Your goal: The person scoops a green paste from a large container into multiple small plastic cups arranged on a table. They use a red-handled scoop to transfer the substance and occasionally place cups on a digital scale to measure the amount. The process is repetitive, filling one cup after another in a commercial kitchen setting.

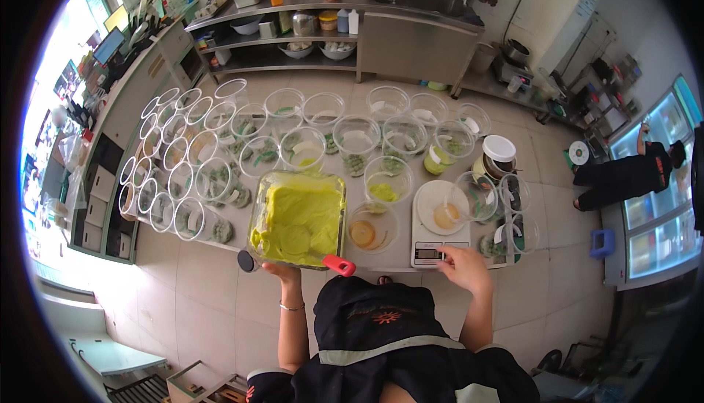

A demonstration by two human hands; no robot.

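Note:
My left hand is under the near edge of a glass container of yellow-green paste, its fingers partly hidden. A utensil with a red handle rests in the paste, its head hidden. At the white digital kitchen scale, the fingertips of my right hand touch or nearly touch the panel beside the display. A clear plastic cup lies tilted on the scale's round plate, with something orange-brown in its bottom. Between container and scale stands another clear cup with orange-brown contents. Beyond it, one cup holds yellow-green paste.
Many clear cups, several with green contents, cover the table. A jar with a white lid stands right of the scale. A steel counter with a sink lies beyond. At the right, another person stands by a glass-door fridge.

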